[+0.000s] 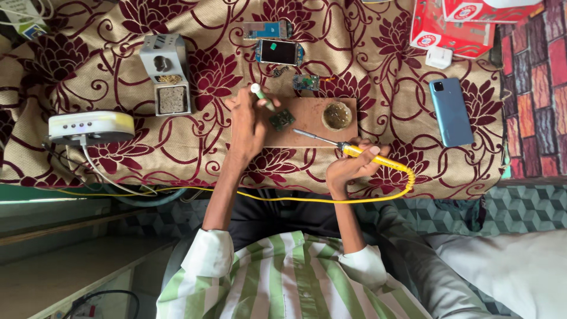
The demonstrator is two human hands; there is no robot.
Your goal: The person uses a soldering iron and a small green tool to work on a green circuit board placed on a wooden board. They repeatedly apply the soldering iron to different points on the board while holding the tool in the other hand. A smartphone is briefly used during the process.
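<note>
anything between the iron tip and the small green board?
Nothing: in the head view, only bare wooden board lies between the soldering iron tip in the right hand and the small green circuit board by the left hand.

A flat brown wooden work board (307,127) lies at the middle of the maroon-flowered beige cloth (195,147). On it sit a small green circuit board (282,119) at the left and a round metal tin (337,116) at the right. The left hand (248,127) rests on the board's left end, holding a slim white-tipped green tube (261,95) just behind the circuit board. The right hand (349,167) holds a yellow-handled soldering iron (354,152) before the board, its tip over the board. A grey-blue smartphone (451,112) lies well right; a grey metal iron stand (166,74) stands left.
</note>
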